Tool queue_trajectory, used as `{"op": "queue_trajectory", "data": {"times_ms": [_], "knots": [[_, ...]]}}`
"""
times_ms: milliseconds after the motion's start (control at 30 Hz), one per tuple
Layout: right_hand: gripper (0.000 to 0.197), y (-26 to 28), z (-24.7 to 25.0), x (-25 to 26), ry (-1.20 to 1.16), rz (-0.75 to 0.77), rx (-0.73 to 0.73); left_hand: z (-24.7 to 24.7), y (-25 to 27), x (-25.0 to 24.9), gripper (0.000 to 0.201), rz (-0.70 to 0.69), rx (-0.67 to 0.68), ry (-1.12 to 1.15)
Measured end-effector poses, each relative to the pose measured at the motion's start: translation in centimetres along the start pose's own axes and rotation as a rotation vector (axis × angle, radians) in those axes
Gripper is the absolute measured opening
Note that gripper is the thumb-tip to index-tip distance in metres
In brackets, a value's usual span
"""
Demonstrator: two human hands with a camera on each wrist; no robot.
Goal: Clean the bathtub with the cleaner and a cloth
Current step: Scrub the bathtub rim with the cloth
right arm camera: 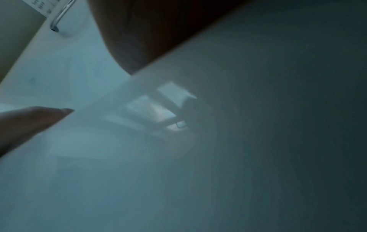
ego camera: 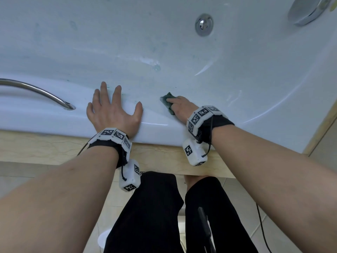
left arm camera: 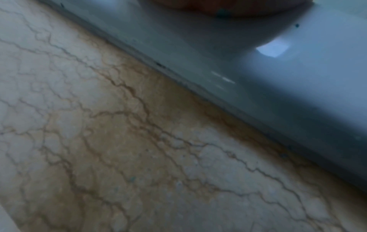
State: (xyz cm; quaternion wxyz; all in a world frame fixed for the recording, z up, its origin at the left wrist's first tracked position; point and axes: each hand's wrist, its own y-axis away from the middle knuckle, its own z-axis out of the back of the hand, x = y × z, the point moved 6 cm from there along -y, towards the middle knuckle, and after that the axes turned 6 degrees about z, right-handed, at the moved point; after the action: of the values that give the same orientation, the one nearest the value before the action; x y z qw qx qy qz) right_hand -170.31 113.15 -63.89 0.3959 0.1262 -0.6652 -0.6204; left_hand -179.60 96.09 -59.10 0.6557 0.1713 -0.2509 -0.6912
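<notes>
Head view shows your right hand (ego camera: 179, 106) pressing the bunched green cloth (ego camera: 168, 102) against the bathtub (ego camera: 182, 57) wall near six o'clock, left hand (ego camera: 111, 110) spread flat on the rim, while blue cleaner smears from nine to twelve o'clock look unwiped.

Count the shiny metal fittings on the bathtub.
3. A curved grab bar on the near rim at left, a round button fitting on the far wall, and a large chrome piece at the top right corner, partly cut off.
</notes>
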Motion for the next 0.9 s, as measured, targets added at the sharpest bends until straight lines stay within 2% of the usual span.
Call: {"op": "queue_trajectory", "data": {"times_ms": [100,167,200,333,533,733,900], "knots": [[0.038,-0.3,0.2,2.0,0.043,-0.030,0.002,0.6,-0.7,0.4,0.073,0.011,-0.008,0.008],[0.038,-0.9,-0.4,2.6,0.090,0.000,-0.013,0.2,-0.3,0.7,0.073,0.015,-0.021,0.019],[0.039,-0.8,-2.5,2.3,0.129,0.072,-0.093,-0.3,1.8,1.1,0.073,-0.029,-0.102,0.004],[0.041,-1.2,-2.3,3.0,0.168,0.120,-0.127,0.2,0.8,0.7,0.073,-0.023,-0.109,0.032],[0.043,-0.4,-1.5,3.0,0.138,0.096,-0.161,0.2,0.6,0.0,0.069,-0.009,-0.107,0.079],[0.039,0.5,-1.0,2.9,0.047,0.069,-0.307,0.1,0.7,0.1,0.067,-0.025,-0.139,0.107],[0.036,0.7,-0.9,3.3,0.087,0.067,-0.315,0.0,0.6,-0.2,0.069,-0.064,-0.107,0.093]]}}
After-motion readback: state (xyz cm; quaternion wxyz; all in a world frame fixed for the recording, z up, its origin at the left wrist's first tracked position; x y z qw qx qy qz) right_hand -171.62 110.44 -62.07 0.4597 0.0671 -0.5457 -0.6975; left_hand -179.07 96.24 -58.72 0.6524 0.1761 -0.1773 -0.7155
